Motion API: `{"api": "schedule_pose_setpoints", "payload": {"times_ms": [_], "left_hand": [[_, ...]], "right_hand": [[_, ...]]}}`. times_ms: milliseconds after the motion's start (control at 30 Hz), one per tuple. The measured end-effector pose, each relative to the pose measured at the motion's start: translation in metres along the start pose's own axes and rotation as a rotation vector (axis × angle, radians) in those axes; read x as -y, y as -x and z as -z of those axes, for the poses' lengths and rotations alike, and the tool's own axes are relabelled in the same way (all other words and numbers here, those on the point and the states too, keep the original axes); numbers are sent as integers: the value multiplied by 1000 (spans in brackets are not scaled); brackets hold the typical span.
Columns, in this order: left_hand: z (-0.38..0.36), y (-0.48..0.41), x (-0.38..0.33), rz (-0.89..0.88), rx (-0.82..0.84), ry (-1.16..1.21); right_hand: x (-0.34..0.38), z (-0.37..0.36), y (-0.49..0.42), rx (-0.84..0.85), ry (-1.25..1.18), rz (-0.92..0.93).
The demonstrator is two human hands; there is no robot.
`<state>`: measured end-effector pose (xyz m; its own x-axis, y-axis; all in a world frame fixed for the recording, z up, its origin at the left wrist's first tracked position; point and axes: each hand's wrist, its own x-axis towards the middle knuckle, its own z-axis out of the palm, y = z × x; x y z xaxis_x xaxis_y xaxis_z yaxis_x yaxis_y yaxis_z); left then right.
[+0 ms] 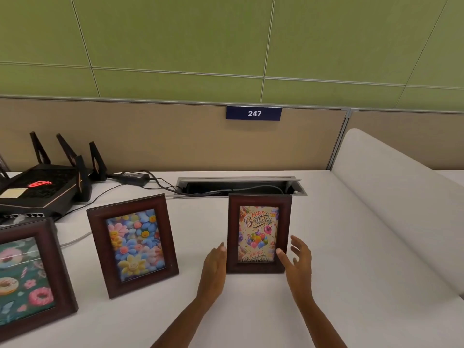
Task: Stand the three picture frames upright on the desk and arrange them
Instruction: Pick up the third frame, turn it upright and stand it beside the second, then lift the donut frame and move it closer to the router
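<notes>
Three dark wooden picture frames stand upright on the white desk. The doughnut frame is at the far left, partly cut off by the image edge. The flower frame stands left of centre, leaning back a little. The birthday frame stands right of centre. My left hand is beside its lower left edge, fingers straight, just off or barely touching the wood. My right hand is at its lower right corner with fingers spread, the thumb over the frame's front edge. Neither hand grips it.
A black router with antennas sits at the back left, with a power brick and cables trailing across the desk. An open cable tray lies behind the birthday frame. A beige partition and a white divider bound the desk.
</notes>
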<state>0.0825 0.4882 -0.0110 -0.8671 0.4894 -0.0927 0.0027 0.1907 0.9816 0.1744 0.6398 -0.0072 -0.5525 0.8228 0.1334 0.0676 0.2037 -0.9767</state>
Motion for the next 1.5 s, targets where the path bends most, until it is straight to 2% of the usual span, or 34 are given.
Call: {"api": "schedule_pose_setpoints", "payload": {"times_ms": [133, 300, 500, 800, 1133, 1267, 1500], "left_hand": [[10, 15, 20, -57, -84, -259], [18, 31, 28, -137, -66, -423], [32, 54, 30, -184, -38, -537], [94, 84, 36, -312, -83, -861], [197, 117, 6, -452, -264, -967], [236, 125, 9, -452, -329, -974], [292, 135, 14, -375, -463, -921]], "right_hand": [[-5, 1, 26, -178, 62, 78], [-4, -6, 56, -181, 200, 207], [3, -31, 87, -41, 269, 281], [26, -90, 131, 262, 295, 252], [63, -168, 186, 502, 343, 265], [74, -198, 207, 570, 407, 334], [97, -242, 233, 648, 323, 431]]}}
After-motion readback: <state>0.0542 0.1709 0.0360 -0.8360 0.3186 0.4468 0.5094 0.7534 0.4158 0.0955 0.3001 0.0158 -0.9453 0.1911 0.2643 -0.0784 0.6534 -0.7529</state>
